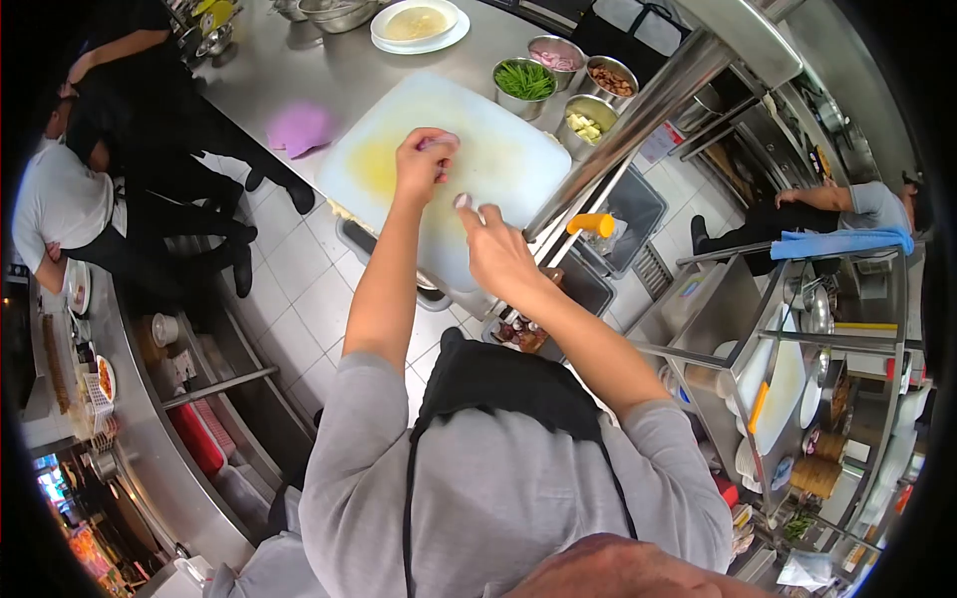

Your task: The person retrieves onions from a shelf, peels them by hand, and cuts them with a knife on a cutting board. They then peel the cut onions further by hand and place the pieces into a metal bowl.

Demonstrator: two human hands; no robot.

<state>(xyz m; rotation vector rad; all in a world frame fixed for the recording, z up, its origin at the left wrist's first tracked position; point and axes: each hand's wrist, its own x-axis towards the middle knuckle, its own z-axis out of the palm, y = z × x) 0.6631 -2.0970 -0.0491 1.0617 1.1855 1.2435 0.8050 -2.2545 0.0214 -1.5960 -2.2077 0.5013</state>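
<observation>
My left hand [423, 167] is closed over the cutting board, its fingers gripping a purplish piece of onion [438, 143]. Close by, my right hand [501, 255] has its index finger pointing forward and the other fingers curled. At that fingertip is a small pale, purple-tinged round thing [462, 200]; whatever lies inside the curled fingers is hidden. Both hands are above the white cutting board [478, 120], which has a yellow stain on its left side.
Metal containers of cut green vegetable [524, 80], sliced onion [556, 54], brown pieces [611, 77] and pale yellow chunks [587, 127] stand beyond the board. A purple cloth [300, 130] lies left. An orange handle [591, 224] sticks out right, above grey bins [638, 214]. People stand on both sides.
</observation>
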